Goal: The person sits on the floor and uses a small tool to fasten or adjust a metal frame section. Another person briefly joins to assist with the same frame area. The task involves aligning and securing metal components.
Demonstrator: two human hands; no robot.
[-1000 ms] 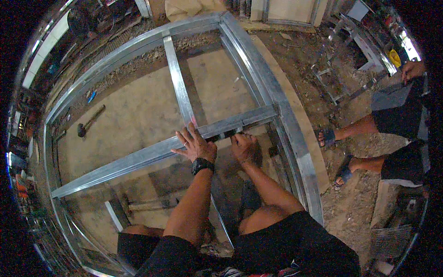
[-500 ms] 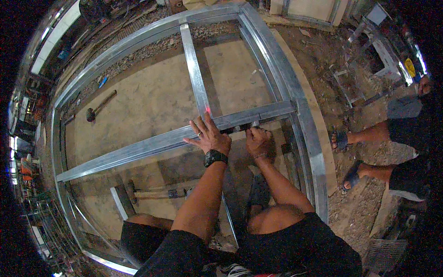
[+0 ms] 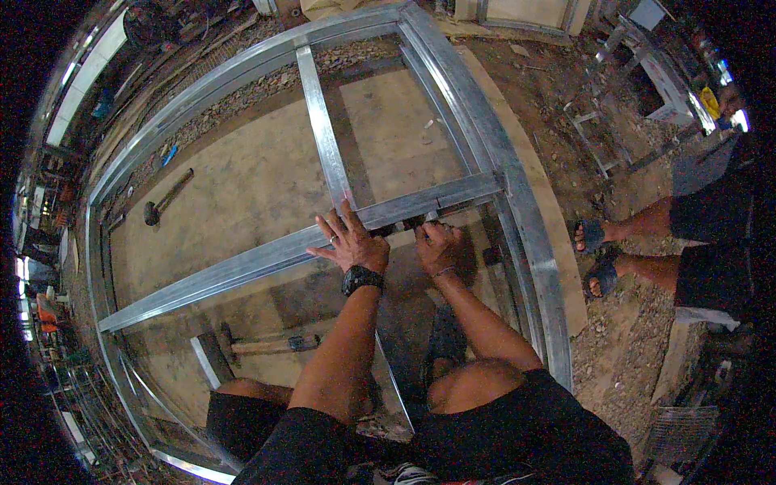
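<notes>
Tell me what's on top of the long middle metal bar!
The left hand rests, spread out, on the metal crossbar, near where a shorter metal bar meets it. The part under that hand is covered and can't be seen.

Head view, left fisheye, one: I look steeply down from above, close over the metal frame (image 3: pixel 242 268), its far right corner uppermost.

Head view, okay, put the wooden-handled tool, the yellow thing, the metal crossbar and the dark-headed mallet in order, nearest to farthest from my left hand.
From your left hand, in the head view:
1. Metal crossbar: under the hand.
2. Wooden-handled tool: lower left.
3. Dark-headed mallet: farther left, beyond the crossbar.
4. Yellow thing: far upper right.
</notes>
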